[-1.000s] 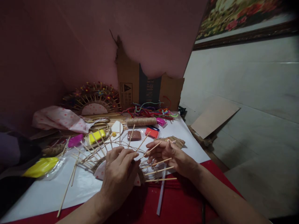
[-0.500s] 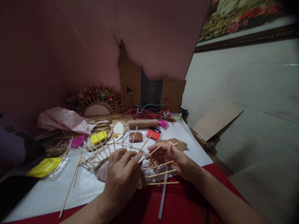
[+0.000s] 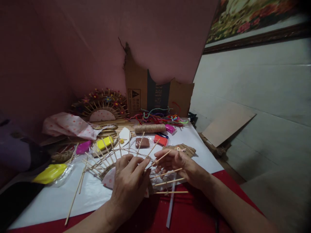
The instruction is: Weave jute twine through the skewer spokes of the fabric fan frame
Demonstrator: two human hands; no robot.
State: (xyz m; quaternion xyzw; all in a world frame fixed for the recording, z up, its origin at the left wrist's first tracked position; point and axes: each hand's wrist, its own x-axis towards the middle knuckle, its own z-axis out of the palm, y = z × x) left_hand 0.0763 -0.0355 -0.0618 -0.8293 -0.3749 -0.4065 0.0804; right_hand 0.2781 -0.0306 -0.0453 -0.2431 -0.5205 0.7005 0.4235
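A half-round craft frame [image 3: 109,179] with a pink dotted cloth centre and wooden sticks fanning outward lies in front of me. Twine [image 3: 132,150] runs from stick to stick around the arc. My left hand [image 3: 131,184] covers the middle of the frame and grips it, thumb and forefinger at the base of a stick. On the right side, my right hand [image 3: 181,165] is closed with bent fingers by a wooden stick [image 3: 163,157], on the twine; its fingertips are partly hidden. Loose loops of twine hang among the sticks below that hand.
Behind the frame are a twine roll [image 3: 149,128], brown clay [image 3: 142,142], red clay [image 3: 160,140] and yellow clay [image 3: 105,142]. A finished stick fan [image 3: 102,115] leans at the back beside torn cardboard [image 3: 181,97]. A clear glue stick [image 3: 171,204] lies near the front.
The whole view has shifted slightly, so things sit a little farther right. Both hands keep nearly the same pose on the frame; the right fingers have moved only slightly.
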